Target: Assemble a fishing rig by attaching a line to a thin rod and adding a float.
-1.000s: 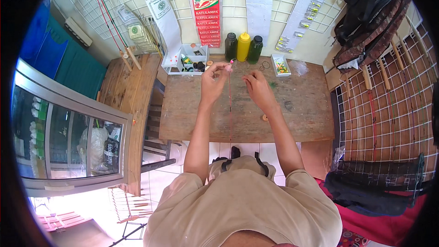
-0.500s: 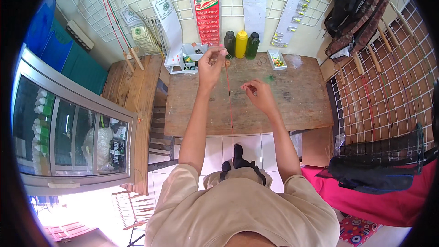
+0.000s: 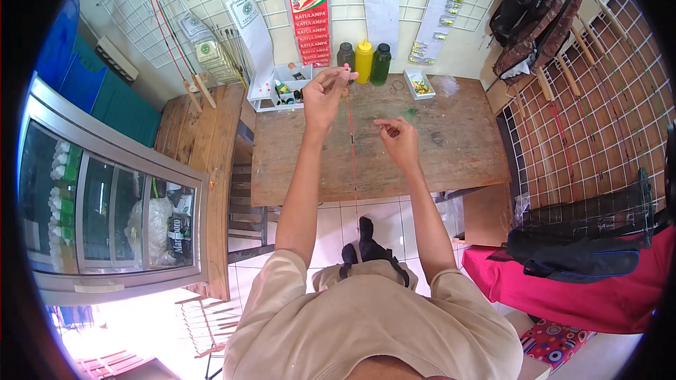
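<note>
My left hand (image 3: pixel 324 102) is raised over the far half of the table, fingers closed in a pinch on a small pink piece (image 3: pixel 347 67) at the fingertips. A thin red rod (image 3: pixel 351 116) with dark bands runs from just below those fingers toward my body, past the table's near edge. I cannot tell whether it touches the left hand. To the right of the rod, my right hand (image 3: pixel 400 142) hovers above the wooden table (image 3: pixel 451 162). Its thumb and forefinger are drawn together; anything between them is too fine to see.
Behind the left hand stand a white organizer (image 3: pixel 264 104) with small bottles, a yellow squeeze bottle (image 3: pixel 363 63) and dark green bottles (image 3: pixel 380 65). A small white box (image 3: pixel 420 84) holds colourful bits. A glass cabinet (image 3: pixel 113 211) is on the left, rods on a wire grid (image 3: pixel 584 127) on the right.
The right hand has turned slightly, its fingers closer together and pointing left. The left hand still pinches the pink piece. The whole view has shifted a little.
</note>
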Tool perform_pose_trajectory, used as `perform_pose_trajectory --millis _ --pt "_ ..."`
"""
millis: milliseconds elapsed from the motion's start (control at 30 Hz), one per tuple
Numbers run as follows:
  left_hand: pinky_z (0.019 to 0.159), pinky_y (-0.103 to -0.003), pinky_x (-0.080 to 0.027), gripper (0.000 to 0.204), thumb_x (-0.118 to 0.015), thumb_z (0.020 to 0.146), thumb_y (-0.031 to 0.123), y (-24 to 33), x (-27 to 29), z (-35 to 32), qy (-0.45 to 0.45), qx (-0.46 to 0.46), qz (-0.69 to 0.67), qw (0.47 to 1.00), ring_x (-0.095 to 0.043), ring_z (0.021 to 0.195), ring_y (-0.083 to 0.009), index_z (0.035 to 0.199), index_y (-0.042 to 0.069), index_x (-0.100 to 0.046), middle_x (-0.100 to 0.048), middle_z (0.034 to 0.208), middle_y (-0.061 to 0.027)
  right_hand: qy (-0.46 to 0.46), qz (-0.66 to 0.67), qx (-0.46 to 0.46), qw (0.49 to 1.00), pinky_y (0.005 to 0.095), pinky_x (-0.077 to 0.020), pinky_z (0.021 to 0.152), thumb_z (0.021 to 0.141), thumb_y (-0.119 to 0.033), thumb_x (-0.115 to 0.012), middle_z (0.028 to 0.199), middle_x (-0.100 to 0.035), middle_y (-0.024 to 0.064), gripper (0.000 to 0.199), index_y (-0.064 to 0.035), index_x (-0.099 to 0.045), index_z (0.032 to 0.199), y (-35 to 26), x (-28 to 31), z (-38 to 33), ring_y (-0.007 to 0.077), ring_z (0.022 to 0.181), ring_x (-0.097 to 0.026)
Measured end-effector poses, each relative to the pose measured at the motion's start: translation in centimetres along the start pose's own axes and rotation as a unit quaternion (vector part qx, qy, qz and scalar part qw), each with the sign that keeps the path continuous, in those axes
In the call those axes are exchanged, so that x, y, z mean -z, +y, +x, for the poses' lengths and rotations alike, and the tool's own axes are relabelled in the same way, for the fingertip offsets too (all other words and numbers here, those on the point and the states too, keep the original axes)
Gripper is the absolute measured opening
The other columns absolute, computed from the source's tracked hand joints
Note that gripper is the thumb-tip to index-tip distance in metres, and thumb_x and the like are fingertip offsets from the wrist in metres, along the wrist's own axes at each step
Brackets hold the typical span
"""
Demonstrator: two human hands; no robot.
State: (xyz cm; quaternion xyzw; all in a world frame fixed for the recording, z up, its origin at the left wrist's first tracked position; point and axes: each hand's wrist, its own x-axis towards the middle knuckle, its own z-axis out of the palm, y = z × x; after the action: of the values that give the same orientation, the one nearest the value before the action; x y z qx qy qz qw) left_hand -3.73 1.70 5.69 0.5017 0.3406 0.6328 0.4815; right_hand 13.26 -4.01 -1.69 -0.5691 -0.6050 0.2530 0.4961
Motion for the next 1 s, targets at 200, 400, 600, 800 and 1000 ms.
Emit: perform_pose_trajectory --millis 200,400,600,800,1000 --pt "0.085 -0.025 -0.049 0.025 -0.065 0.09 0.015 0.4 -0.2 1.0 0.013 -0.019 -0.004 1.0 -0.066 0.096 -0.0167 0.104 -0.005 -0.061 -0.069 0.098 -0.0155 -0.032 -0.003 0.012 0.999 0.0285 -0.0495 0.06 0.075 -0.002 -0.066 0.075 -0.065 0.0094 0.016 -0.0046 -0.073 0.089 1.0 -0.5 1.7 0.0164 0.064 -0.063" --pt "0.086 -0.026 -0.049 0.024 -0.064 0.091 0.015 0.8 0.1 2.9 0.045 -0.038 0.024 0.998 -0.065 0.096 -0.0166 0.103 -0.005 -0.061 -0.069 0.099 -0.0167 -0.056 0.068 -0.021 0.996 0.0238 -0.047 0.059 0.076 -0.002 -0.066 0.075 -0.065 0.007 0.015 -0.0034 -0.073 0.089 0.0 0.1 1.9 0.0106 0.063 -0.06" --pt "0.078 -0.025 -0.05 0.019 -0.063 0.09 0.013 0.5 -0.2 4.8 0.052 -0.057 0.003 0.997 -0.065 0.088 -0.0131 0.102 -0.002 -0.063 -0.07 0.097 -0.0135 -0.029 0.197 -0.036 0.979 0.0208 -0.0446 0.06 0.079 0.001 -0.064 0.079 -0.063 0.002 0.016 -0.0036 -0.073 0.092 1.0 0.2 3.0 0.0065 0.066 -0.057" --pt "0.078 -0.025 -0.05 0.019 -0.064 0.09 0.013 2.2 -0.6 6.1 0.033 -0.065 0.01 0.997 -0.065 0.086 -0.0132 0.102 -0.001 -0.062 -0.07 0.094 -0.0131 -0.052 0.093 0.085 0.991 0.0212 -0.0452 0.061 0.079 0.001 -0.065 0.081 -0.063 0.003 0.017 -0.0028 -0.073 0.094 -1.4 0.7 4.8 0.0066 0.067 -0.058" --pt "0.074 -0.024 -0.049 0.023 -0.065 0.09 0.017 2.8 -0.8 7.7 0.036 -0.079 0.039 0.995 -0.065 0.088 -0.0124 0.102 -0.002 -0.061 -0.071 0.093 -0.0135 -0.124 0.282 -0.033 0.951 0.0202 -0.0459 0.065 0.084 -0.005 -0.067 0.09 -0.066 0.0011 0.011 -0.0014 -0.072 0.093 -1.5 0.0 6.3 0.0062 0.072 -0.059"
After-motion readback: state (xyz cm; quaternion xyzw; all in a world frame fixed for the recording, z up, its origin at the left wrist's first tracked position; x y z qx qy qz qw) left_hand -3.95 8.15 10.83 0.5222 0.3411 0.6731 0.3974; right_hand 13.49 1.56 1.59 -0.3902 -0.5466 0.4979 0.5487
